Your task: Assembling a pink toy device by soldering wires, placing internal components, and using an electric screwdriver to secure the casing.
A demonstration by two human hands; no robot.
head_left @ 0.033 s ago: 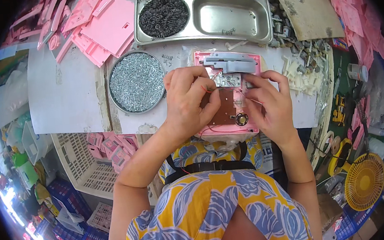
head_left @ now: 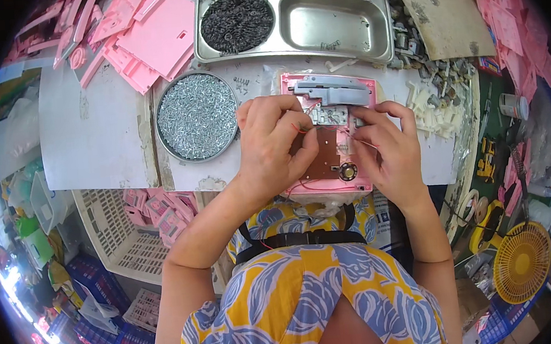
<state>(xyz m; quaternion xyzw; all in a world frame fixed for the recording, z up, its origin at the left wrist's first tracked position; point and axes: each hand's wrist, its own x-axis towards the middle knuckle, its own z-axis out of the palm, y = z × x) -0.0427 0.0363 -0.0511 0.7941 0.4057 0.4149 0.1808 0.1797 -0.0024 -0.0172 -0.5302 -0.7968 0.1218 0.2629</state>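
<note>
Pinching a red wire (head_left: 297, 129), left hand (head_left: 272, 141) over a pink casing (head_left: 336, 187), right hand (head_left: 391, 151) opposite (its fingers' grip unclear)

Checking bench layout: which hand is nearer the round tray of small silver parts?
Left. The left hand is just right of the round tray, close to its rim; the right hand is farther right, at the pink casing's right side.

Bright, even light washes the table (head_left: 104, 134); glare burns out the lights (head_left: 14, 286) at far left; the tray (head_left: 331, 22) gleams; straight edges bend toward the black corners.
</note>
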